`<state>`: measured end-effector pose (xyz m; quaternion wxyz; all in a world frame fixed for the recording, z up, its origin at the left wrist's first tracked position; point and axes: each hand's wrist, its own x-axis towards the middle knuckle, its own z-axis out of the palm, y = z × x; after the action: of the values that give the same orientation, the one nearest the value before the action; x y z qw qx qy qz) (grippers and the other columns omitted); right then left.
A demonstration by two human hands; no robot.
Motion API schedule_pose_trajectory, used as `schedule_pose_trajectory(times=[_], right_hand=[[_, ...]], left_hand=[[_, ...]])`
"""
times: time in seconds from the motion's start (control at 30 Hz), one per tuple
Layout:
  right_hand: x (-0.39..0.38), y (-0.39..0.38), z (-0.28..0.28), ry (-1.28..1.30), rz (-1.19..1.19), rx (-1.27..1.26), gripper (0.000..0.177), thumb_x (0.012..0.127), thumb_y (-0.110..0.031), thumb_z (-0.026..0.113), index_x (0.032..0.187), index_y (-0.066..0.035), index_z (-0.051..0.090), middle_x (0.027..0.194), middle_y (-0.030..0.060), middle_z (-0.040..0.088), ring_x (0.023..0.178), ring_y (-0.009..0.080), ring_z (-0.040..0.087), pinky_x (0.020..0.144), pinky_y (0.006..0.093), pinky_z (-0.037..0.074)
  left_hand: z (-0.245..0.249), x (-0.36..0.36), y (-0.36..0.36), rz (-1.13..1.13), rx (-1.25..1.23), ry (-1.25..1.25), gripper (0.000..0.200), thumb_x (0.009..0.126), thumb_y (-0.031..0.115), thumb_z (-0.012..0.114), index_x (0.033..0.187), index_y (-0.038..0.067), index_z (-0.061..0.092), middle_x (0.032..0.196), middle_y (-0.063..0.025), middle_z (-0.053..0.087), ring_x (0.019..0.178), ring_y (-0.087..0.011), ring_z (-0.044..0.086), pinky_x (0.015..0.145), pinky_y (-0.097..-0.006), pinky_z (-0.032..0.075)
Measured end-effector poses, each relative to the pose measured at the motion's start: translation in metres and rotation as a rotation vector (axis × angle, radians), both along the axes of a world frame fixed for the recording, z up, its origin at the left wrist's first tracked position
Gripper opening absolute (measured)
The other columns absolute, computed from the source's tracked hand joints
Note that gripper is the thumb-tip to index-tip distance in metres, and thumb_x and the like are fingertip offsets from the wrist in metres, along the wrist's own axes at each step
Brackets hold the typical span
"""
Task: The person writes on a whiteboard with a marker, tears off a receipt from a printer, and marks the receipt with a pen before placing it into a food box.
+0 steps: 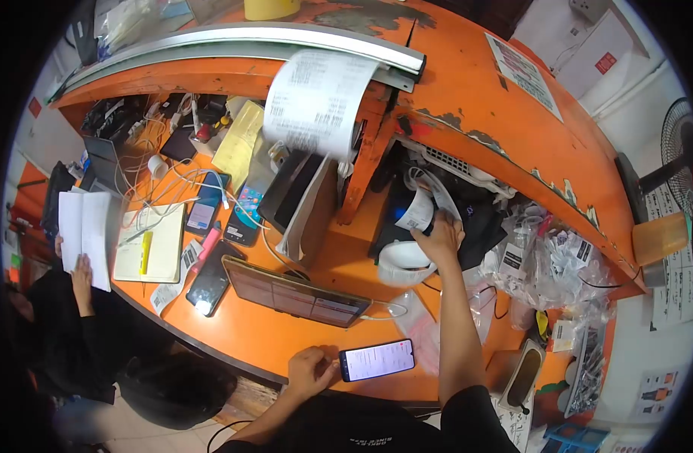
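My right hand [441,238] reaches into the shelf under the counter and grips a curling strip of printed receipt paper [417,211]. Just below that hand is a rounded white device [404,264], partly covered by my wrist; I cannot make out its kind. A black surface or bag lies behind the paper. My left hand [312,372] rests at the desk's front edge, fingers curled in, with nothing visible in them. Right beside it lies a smartphone [377,360] with its screen lit.
A tablet [295,292] stands upright in the middle of the desk. Another long receipt [320,102] hangs from the counter above. Several phones, cables and an open notebook [149,243] lie left. Plastic bags [546,253] crowd the right. A co-worker [67,325] holds papers at far left.
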<state>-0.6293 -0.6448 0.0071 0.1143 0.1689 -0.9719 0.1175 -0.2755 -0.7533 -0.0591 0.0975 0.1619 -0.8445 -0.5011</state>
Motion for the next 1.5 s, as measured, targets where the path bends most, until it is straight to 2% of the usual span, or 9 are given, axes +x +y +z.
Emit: schedule_pose_trajectory(times=[0.17, 0.23, 0.53, 0.77, 0.87, 1.0, 1.1, 1.2, 1.5], right_hand=[[-0.007, 0.01, 0.016, -0.402, 0.479, -0.604, 0.038, 0.065, -0.015, 0.078, 0.097, 0.001, 0.065, 0.108, 0.0119, 0.058, 0.106, 0.0276, 0.05, 0.09, 0.035, 0.039], [-0.001, 0.018, 0.043, -0.917, 0.678, -0.893, 0.026, 0.072, -0.001, 0.069, 0.098, 0.001, 0.066, 0.101, 0.0095, 0.062, 0.1, 0.0181, 0.054, 0.087, 0.0292, 0.04], [0.021, 0.098, 0.043, -0.962, 0.45, -0.328, 0.018, 0.083, -0.014, 0.064, 0.082, 0.004, 0.069, 0.07, 0.0051, 0.066, 0.06, 0.0047, 0.054, 0.052, 0.0249, 0.043], [0.067, 0.163, 0.004, -0.793, 0.528, -0.214, 0.02, 0.081, -0.012, 0.063, 0.092, 0.005, 0.065, 0.069, 0.0103, 0.065, 0.065, 0.0114, 0.059, 0.06, 0.0309, 0.045], [0.102, 0.146, 0.041, -0.9, 0.335, -0.198, 0.034, 0.08, -0.014, 0.061, 0.109, 0.002, 0.062, 0.114, 0.0183, 0.06, 0.108, 0.0302, 0.054, 0.096, 0.0356, 0.037], [0.112, 0.175, 0.008, -0.797, 0.321, -0.039, 0.027, 0.079, -0.01, 0.057, 0.103, -0.001, 0.062, 0.101, 0.0154, 0.061, 0.094, 0.0277, 0.055, 0.086, 0.0379, 0.041], [0.115, 0.177, 0.002, -0.919, 0.247, -0.395, 0.013, 0.08, -0.005, 0.055, 0.087, 0.004, 0.062, 0.073, 0.0071, 0.06, 0.065, 0.0132, 0.054, 0.064, 0.0297, 0.044], [0.112, 0.173, 0.001, -0.96, 0.202, -0.473, 0.013, 0.082, -0.004, 0.053, 0.089, 0.004, 0.062, 0.075, 0.0045, 0.061, 0.065, 0.0126, 0.055, 0.062, 0.0294, 0.044], [0.121, 0.134, 0.029, -1.161, 0.225, -0.684, 0.018, 0.082, -0.002, 0.051, 0.095, 0.005, 0.061, 0.084, 0.0065, 0.063, 0.075, 0.0145, 0.057, 0.071, 0.0286, 0.045]], left_hand=[[-0.001, 0.0, -0.001, 0.0, -0.041, 0.025, 0.025, 0.073, 0.027, 0.069, 0.072, 0.005, 0.058, 0.066, -0.0098, 0.056, 0.06, -0.0273, 0.059, 0.055, -0.0353, 0.047], [-0.002, 0.001, -0.002, 0.002, -0.077, 0.056, 0.022, 0.072, 0.024, 0.069, 0.071, 0.005, 0.058, 0.066, -0.0098, 0.057, 0.06, -0.0266, 0.058, 0.055, -0.0343, 0.047], [-0.005, 0.001, -0.003, -0.023, -0.053, 0.037, 0.026, 0.073, 0.027, 0.068, 0.069, 0.005, 0.056, 0.065, -0.0108, 0.055, 0.06, -0.0285, 0.058, 0.054, -0.036, 0.046], [0.003, -0.002, -0.002, -0.03, -0.07, 0.018, 0.025, 0.075, 0.028, 0.067, 0.073, 0.004, 0.059, 0.067, -0.0115, 0.058, 0.064, -0.0296, 0.06, 0.057, -0.0372, 0.048], [-0.002, 0.006, -0.004, -0.086, -0.085, -0.031, 0.03, 0.078, 0.03, 0.064, 0.092, 0.004, 0.062, 0.079, -0.0124, 0.063, 0.074, -0.0308, 0.062, 0.067, -0.0392, 0.05], [0.003, 0.005, -0.006, 0.05, -0.113, 0.157, 0.027, 0.077, 0.031, 0.065, 0.075, 0.005, 0.058, 0.072, -0.0115, 0.057, 0.065, -0.0298, 0.058, 0.057, -0.0387, 0.046], [0.001, 0.008, -0.007, -0.017, -0.066, 0.11, 0.029, 0.078, 0.033, 0.063, 0.078, 0.005, 0.057, 0.071, -0.0118, 0.055, 0.066, -0.0304, 0.058, 0.057, -0.039, 0.046], [-0.001, 0.011, -0.008, -0.062, -0.024, 0.03, 0.028, 0.078, 0.029, 0.061, 0.095, 0.007, 0.061, 0.078, -0.0107, 0.06, 0.075, -0.0289, 0.061, 0.068, -0.0387, 0.048], [-0.007, 0.01, -0.006, 0.015, -0.024, 0.175, 0.027, 0.077, 0.032, 0.063, 0.086, 0.006, 0.061, 0.075, -0.0104, 0.058, 0.07, -0.0294, 0.06, 0.06, -0.038, 0.048]])
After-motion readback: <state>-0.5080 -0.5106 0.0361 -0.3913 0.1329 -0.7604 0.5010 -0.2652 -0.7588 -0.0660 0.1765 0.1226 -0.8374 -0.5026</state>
